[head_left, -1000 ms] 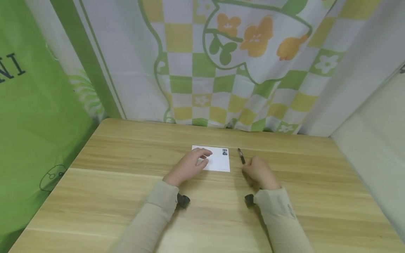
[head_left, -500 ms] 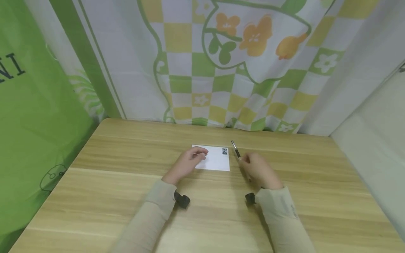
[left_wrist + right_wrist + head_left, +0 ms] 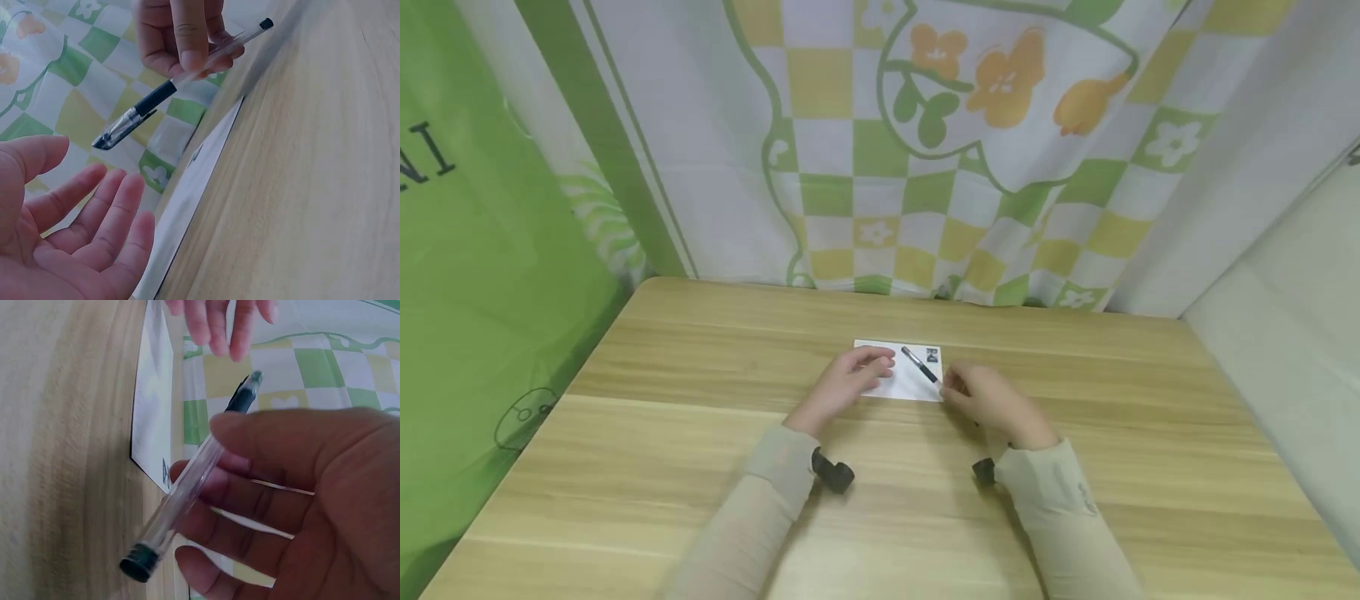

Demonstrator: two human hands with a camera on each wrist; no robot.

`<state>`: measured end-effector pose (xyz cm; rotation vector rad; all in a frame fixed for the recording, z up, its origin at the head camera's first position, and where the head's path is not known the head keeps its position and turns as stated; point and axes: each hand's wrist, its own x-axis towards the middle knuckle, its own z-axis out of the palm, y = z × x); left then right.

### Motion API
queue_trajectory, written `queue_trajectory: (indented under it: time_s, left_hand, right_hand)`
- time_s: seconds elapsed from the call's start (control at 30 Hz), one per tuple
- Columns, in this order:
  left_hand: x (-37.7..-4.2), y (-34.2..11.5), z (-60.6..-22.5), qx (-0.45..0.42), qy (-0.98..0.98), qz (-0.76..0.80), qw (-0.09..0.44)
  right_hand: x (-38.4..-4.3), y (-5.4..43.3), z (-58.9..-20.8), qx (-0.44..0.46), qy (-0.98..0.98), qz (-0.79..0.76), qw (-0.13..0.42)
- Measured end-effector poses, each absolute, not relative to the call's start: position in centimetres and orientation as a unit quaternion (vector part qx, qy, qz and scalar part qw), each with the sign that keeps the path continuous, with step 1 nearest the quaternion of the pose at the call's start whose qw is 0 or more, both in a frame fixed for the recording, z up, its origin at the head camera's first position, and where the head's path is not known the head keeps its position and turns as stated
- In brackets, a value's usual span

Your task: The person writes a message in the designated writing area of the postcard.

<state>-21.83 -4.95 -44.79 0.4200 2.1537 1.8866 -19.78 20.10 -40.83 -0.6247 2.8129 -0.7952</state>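
My right hand (image 3: 988, 402) pinches a capped gel pen (image 3: 156, 95) by its clear barrel, between thumb and fingers. In the right wrist view the barrel's dark end plug (image 3: 139, 562) points toward the camera. The pen's capped end slants toward my left hand and overlaps a white card (image 3: 913, 385) in the head view. That card lies flat on the table and bears a small dark print (image 3: 932, 355) in one corner. My left hand (image 3: 847, 379) hovers over the card's left part, fingers loosely bent and holding nothing. Between its fingers and the pen cap there is a gap (image 3: 115, 128).
The wooden table (image 3: 700, 467) extends around both arms. A patterned curtain (image 3: 827, 200) hangs along its back edge, with green fabric (image 3: 482, 333) on the left and a pale wall (image 3: 1292, 317) on the right. Each wrist carries a small black camera (image 3: 833, 472).
The right hand has lifted the pen from beside the card and moved it left, so its capped end is now over the card. The left hand has shifted slightly back to the left.
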Motion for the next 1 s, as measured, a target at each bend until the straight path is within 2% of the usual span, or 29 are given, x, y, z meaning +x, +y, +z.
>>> queue_trajectory:
  time_s: [0.37,1.0]
  left_hand:
    - [-21.2,-4.8,-44.0,0.120,0.688,0.702,0.140]
    - [-21.4,-4.3,-44.0,0.083,0.690,0.709,0.123]
  right_hand:
    - [-19.4,19.0,-41.0,-0.230,0.939,-0.254,0.020]
    - [-19.5,18.8,-41.0,-0.244,0.938,-0.243,-0.050]
